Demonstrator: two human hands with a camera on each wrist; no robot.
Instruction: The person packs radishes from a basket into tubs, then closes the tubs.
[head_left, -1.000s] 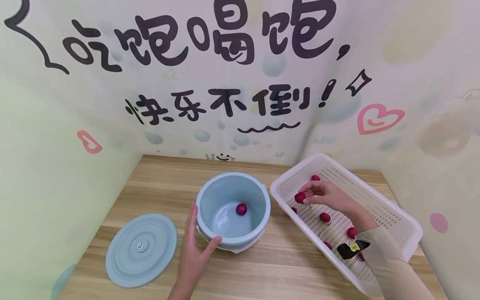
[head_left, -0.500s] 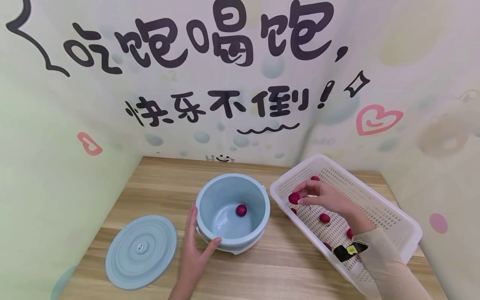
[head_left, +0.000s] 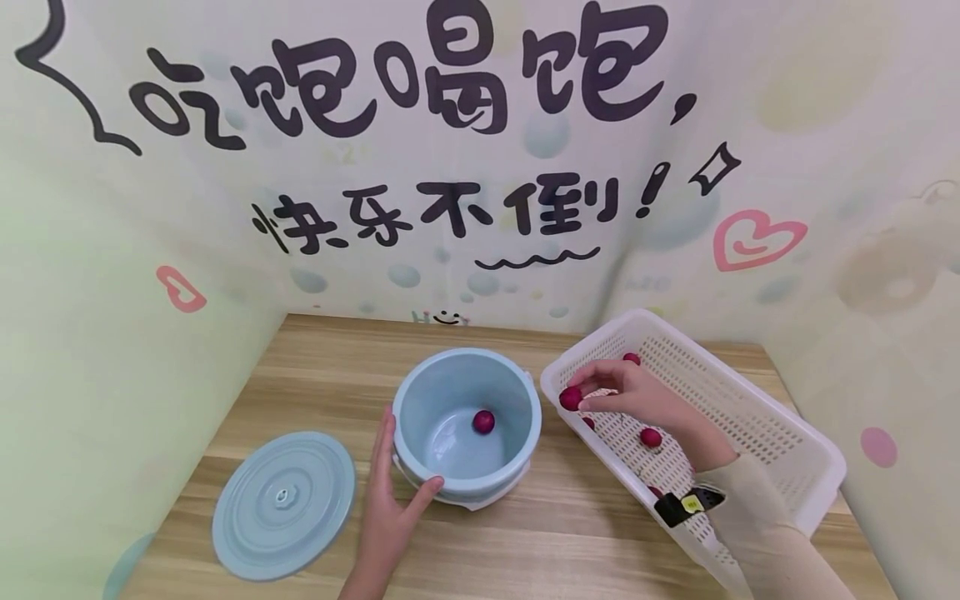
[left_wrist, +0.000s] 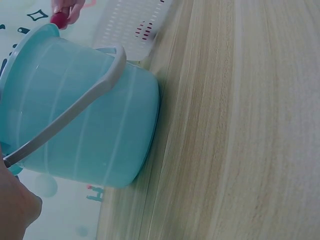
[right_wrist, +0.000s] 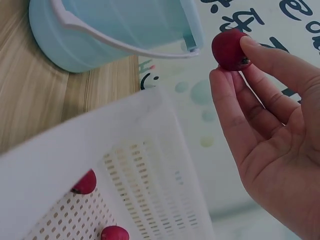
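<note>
In the head view my right hand (head_left: 637,400) pinches a round red radish (head_left: 570,398) between thumb and fingertips, above the left rim of the white basket (head_left: 750,392). The right wrist view shows the short greenish stub on this radish (right_wrist: 230,50). My left hand (head_left: 386,500) rests against the light-blue bucket (head_left: 465,479), its fairly straight fingers along the left side and thumb at the front rim. One radish (head_left: 483,422) lies at the bottom of the bucket. Seen from the left wrist, the bucket's grey handle (left_wrist: 75,112) hangs down its outside.
Several more radishes, such as one in the middle (head_left: 650,437), lie in the perforated basket, some partly hidden by my right arm. A round light-blue lid (head_left: 285,533) lies flat on the wooden table (head_left: 570,550), left of the bucket. A printed wall sheet (head_left: 450,275) stands behind.
My right hand has moved left with the radish, from over the inside of the basket to its left rim. The left hand and bucket stay where they were.
</note>
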